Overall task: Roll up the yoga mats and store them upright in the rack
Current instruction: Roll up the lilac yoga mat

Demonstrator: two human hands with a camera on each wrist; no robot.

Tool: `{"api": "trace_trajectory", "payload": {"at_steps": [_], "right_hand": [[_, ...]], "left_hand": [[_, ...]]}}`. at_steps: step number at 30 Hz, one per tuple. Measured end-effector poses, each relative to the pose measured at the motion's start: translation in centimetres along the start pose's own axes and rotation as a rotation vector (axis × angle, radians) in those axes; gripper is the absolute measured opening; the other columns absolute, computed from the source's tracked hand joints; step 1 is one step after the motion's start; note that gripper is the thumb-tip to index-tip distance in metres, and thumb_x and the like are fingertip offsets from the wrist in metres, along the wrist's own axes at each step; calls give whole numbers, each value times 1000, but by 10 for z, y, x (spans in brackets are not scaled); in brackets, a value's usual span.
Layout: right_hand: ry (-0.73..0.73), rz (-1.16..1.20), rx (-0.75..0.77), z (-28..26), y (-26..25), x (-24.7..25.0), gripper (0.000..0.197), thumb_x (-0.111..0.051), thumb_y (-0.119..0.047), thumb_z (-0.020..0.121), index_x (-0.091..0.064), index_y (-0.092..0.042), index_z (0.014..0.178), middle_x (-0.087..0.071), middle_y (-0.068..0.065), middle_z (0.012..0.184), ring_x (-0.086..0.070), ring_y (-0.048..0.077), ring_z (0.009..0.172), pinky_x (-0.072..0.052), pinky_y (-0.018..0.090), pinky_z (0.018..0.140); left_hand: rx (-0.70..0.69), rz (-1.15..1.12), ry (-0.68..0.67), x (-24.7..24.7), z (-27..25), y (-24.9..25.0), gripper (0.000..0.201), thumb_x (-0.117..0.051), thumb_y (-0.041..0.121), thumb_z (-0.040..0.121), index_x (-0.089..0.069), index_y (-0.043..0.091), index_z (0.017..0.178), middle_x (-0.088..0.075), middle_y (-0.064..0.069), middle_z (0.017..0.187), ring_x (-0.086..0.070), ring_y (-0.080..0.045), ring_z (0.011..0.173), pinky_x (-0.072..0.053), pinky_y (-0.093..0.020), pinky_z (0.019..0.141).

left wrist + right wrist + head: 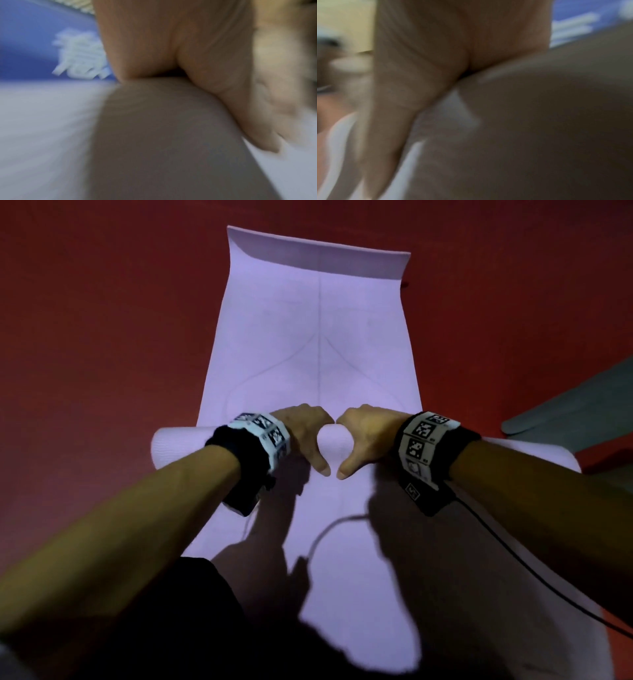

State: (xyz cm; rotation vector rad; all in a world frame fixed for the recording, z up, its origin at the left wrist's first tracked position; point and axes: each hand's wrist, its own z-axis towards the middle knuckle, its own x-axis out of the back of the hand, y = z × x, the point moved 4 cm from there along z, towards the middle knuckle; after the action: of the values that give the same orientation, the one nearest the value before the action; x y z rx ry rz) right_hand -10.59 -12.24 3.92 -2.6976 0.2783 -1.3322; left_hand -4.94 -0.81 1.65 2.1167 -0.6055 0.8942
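On the red floor (pixel 102 337) the lilac mat (pixel 318 344) lies part-rolled, its roll (pixel 334 440) across the middle, and the left hand (pixel 305 429) and right hand (pixel 370 429) sit side by side clamped over it, thumbs nearly touching.

One yoga mat (pixel 318 337) — partly rolled, two hands — left hand (pixel 305 428), right hand (pixel 366 428)
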Motion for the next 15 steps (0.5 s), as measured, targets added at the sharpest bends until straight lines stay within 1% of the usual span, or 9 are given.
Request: {"api": "trace_trajectory", "payload": {"at_steps": [2, 3, 4, 5, 6, 8, 11, 13, 15], "right_hand": [[-87, 129, -15, 1, 8, -1, 47, -91, -47, 59, -71, -23, 95, -72, -7, 86, -69, 15, 84, -57, 31, 78], [-134, 194, -19, 0, 11, -2, 40, -91, -41, 61, -74, -21, 92, -74, -6, 84, -70, 15, 83, -56, 29, 76], [-170, 252, -17, -1, 14, -4, 36, -92, -36, 63, -76, -19, 90, -74, -5, 82, -69, 16, 82, -53, 28, 75], [-189, 294, -9, -2, 15, -5, 35, -92, -34, 63, -76, -18, 90, -74, -2, 83, -69, 17, 83, -52, 28, 75], [-185, 308, -3, -3, 15, -6, 37, -92, -36, 63, -76, -18, 91, -75, 0, 87, -69, 17, 86, -53, 29, 76], [-114, 233, 19, -7, 11, -5, 48, -91, -47, 61, -71, -24, 98, -74, -5, 91, -68, 14, 89, -53, 28, 80], [19, 5, 44, -13, -2, -3, 65, -85, -68, 53, -54, -36, 101, -60, -15, 91, -61, 13, 92, -53, 33, 81], [8, -10, 35, -11, -6, -6, 62, -84, -67, 54, -56, -35, 99, -60, -15, 89, -61, 13, 91, -54, 33, 81], [-70, 110, 36, -8, -5, -8, 52, -88, -55, 60, -67, -28, 99, -69, -11, 92, -66, 13, 90, -56, 31, 81]], "left_hand": [[1, 157, 91, -4, -4, 4, 79, -89, 59, 54, -51, 25, 115, -65, 2, 96, -62, -23, 86, -50, -36, 76], [1, 205, 110, -8, -6, 8, 83, -88, 60, 53, -46, 25, 114, -61, 1, 94, -58, -24, 84, -45, -35, 72], [5, 219, 107, -10, -7, 11, 83, -88, 60, 53, -45, 24, 113, -58, 1, 93, -55, -25, 84, -42, -35, 71], [8, 197, 88, -9, -6, 12, 80, -89, 58, 53, -47, 24, 112, -58, 2, 93, -56, -24, 85, -43, -34, 72], [6, 146, 55, -7, -4, 12, 75, -90, 55, 53, -52, 25, 110, -61, 4, 94, -59, -22, 88, -47, -34, 75], [2, 4, -14, -6, -3, 7, 66, -93, 48, 54, -61, 28, 109, -69, 8, 96, -67, -17, 93, -55, -35, 84], [-5, -175, -41, -10, -5, -6, 64, -96, 31, 55, -68, 27, 112, -74, 5, 100, -70, -17, 97, -56, -38, 91], [-30, -238, -49, -14, -9, -9, 61, -96, 28, 54, -69, 23, 109, -74, 3, 98, -70, -18, 96, -56, -40, 90], [-34, -159, -22, -12, -13, -7, 64, -95, 36, 57, -64, 22, 110, -71, 5, 97, -68, -19, 94, -56, -38, 88]]}}
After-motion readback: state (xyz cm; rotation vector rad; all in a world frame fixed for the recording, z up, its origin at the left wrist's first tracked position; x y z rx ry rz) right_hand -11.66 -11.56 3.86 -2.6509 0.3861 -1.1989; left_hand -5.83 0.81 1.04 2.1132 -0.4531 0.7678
